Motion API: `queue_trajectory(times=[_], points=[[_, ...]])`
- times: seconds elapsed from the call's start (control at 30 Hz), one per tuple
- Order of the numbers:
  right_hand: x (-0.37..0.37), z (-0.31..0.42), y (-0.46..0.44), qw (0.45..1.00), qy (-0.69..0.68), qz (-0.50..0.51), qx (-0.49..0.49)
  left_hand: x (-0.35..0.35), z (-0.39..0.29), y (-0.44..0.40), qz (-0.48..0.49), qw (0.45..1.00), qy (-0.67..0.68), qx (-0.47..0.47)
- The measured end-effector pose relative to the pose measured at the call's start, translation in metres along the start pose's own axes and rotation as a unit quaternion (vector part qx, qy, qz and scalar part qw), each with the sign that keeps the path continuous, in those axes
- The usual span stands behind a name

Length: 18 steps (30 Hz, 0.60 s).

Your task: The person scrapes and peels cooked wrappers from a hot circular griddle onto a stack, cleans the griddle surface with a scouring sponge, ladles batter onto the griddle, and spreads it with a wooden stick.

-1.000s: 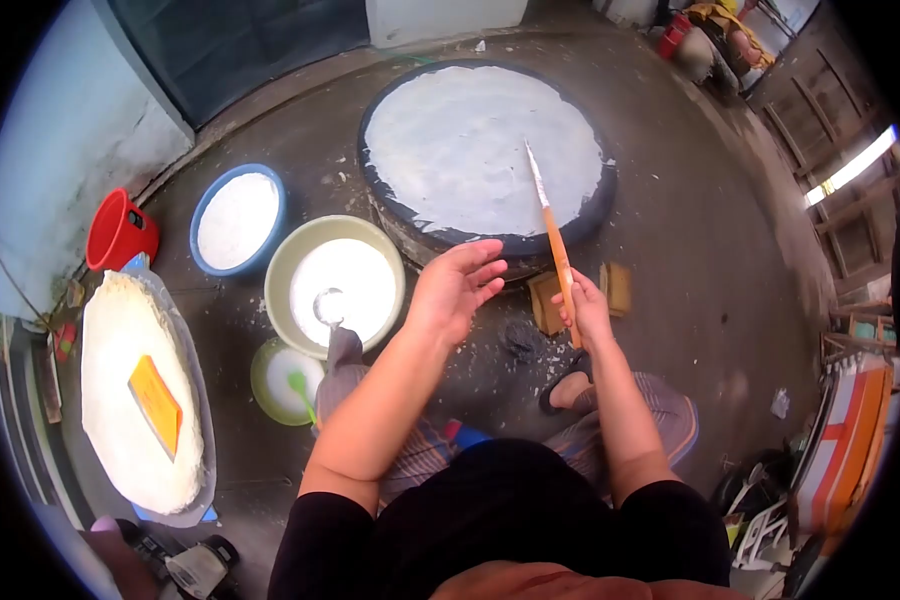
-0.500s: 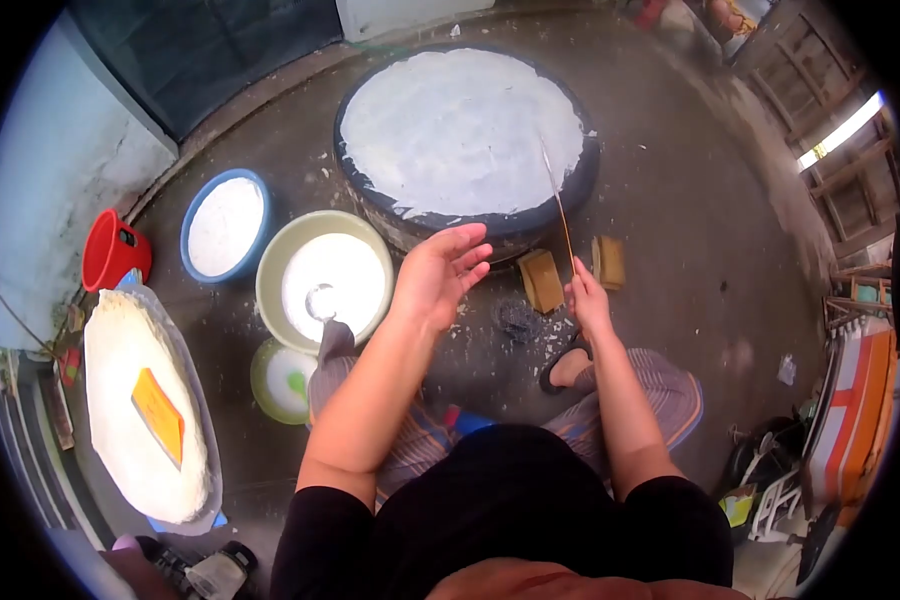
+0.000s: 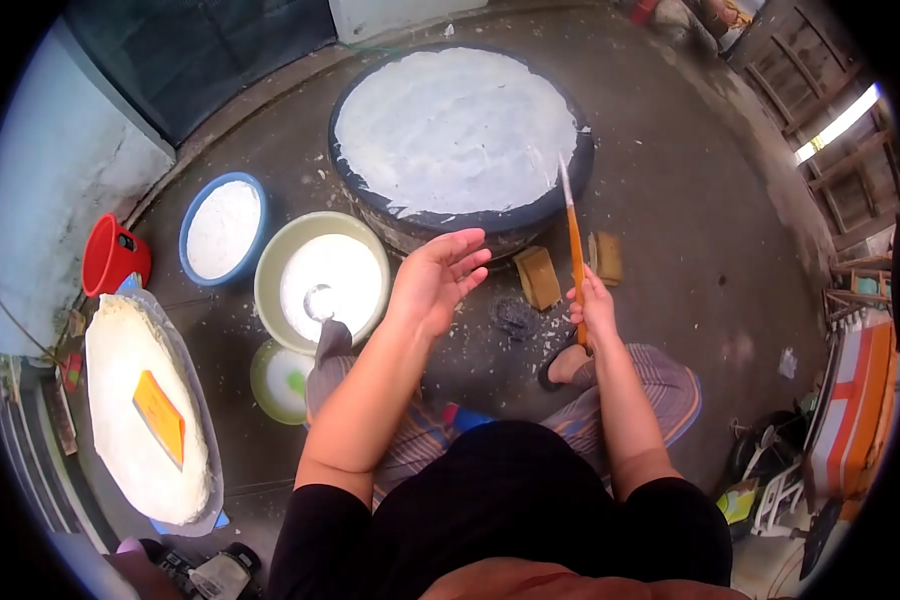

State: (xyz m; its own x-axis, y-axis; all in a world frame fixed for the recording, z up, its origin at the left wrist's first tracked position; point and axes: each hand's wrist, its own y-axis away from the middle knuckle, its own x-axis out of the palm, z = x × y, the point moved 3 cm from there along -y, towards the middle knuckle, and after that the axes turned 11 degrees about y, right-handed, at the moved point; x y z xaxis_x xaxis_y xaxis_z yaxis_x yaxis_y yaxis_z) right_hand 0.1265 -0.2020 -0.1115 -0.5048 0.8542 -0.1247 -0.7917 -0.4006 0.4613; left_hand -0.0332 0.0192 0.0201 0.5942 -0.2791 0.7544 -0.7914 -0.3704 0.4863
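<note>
My right hand (image 3: 595, 305) is wrapped round a long, flat wooden stick (image 3: 576, 245) with a whitened tip. That tip is at the right edge of a thin white sheet (image 3: 450, 130), which covers most of a round, dark griddle (image 3: 582, 180). My left hand (image 3: 438, 280) is held in the air before the griddle's front edge, palm turned inward, fingers apart and holding nothing. Left of it stands a pale green basin (image 3: 270, 300) of white liquid, with a round ladle-like shape (image 3: 320, 302) in it.
At left are a blue basin (image 3: 187, 235) of white stuff, a red bucket (image 3: 110, 262) and a thick pale stack (image 3: 120, 440) bearing a yellow-orange piece (image 3: 160, 418). A small green bowl (image 3: 262, 385), two brownish blocks (image 3: 538, 278) (image 3: 606, 258) and a dark tangled clump (image 3: 514, 317) lie near my legs.
The stick has turned from its thin edge to its broad face, and its tip has shifted right and slightly down to the sheet's edge. My left hand has hardly moved.
</note>
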Motion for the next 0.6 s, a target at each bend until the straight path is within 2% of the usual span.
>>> queue_trajectory(times=[0.1,0.17,0.23,0.3,0.33,0.47,0.6], points=[[0.003,0.000,-0.006,0.999,-0.018,-0.015,-0.035,0.000,0.001,0.001,0.000,1.000,-0.005,-0.005],[0.011,0.004,-0.010,0.996,0.076,0.034,-0.026,0.000,-0.001,0.000,0.001,1.000,-0.003,0.000],[0.009,0.012,-0.019,0.999,0.039,0.011,-0.017,0.000,-0.001,0.000,0.000,1.000,-0.001,0.001],[0.008,0.023,-0.036,0.996,0.037,-0.036,-0.069,0.000,-0.002,0.000,-0.003,1.000,0.025,0.000],[0.010,0.030,-0.043,0.996,0.037,-0.025,-0.072,0.000,-0.003,0.000,-0.002,1.000,0.025,0.002],[0.026,0.065,-0.067,0.996,0.039,0.040,-0.069,0.000,-0.001,-0.001,-0.001,1.000,0.004,-0.007],[0.040,0.087,-0.098,0.998,0.033,0.040,-0.026,0.001,-0.003,-0.002,0.003,1.000,0.007,-0.008]])
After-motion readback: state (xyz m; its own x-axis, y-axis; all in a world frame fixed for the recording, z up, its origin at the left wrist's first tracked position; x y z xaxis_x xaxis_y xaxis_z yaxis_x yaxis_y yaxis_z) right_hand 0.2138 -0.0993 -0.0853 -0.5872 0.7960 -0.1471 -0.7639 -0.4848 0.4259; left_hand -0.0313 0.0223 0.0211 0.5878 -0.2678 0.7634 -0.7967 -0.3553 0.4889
